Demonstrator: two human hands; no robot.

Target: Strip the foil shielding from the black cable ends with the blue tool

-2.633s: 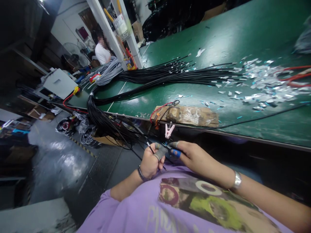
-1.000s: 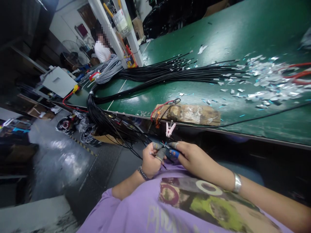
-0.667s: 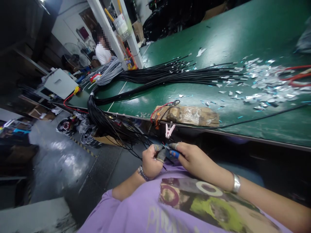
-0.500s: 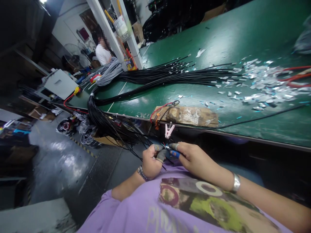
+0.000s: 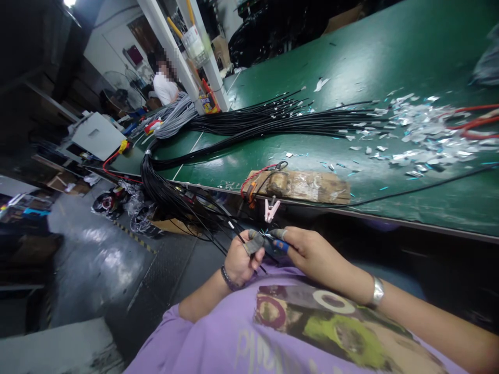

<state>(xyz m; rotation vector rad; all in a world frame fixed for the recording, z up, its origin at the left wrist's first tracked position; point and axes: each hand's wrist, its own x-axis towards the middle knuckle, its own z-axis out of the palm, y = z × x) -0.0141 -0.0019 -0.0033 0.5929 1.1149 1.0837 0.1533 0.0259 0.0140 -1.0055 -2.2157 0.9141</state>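
Observation:
My left hand is closed on a black cable, its covered thumb and fingertips pressed together near the cable's end. Fine coloured wires fan out between my two hands. My right hand pinches at these wires with thumb and forefinger, a blue cover on one finger; exactly what sits between its tips is too small to tell. Just above the hands, a pink clip hangs at the bench edge. More black cables run from the bundle down to my left hand.
On the green bench lie long black cable bundles, a taped wooden board and scattered foil scraps. A grey cable coil rests by the white post. A person is in the background.
My left hand has turned and shifted slightly, its thumb now lying across the cable. A small white piece shows on a cable above it. My right hand stays nearly in place.

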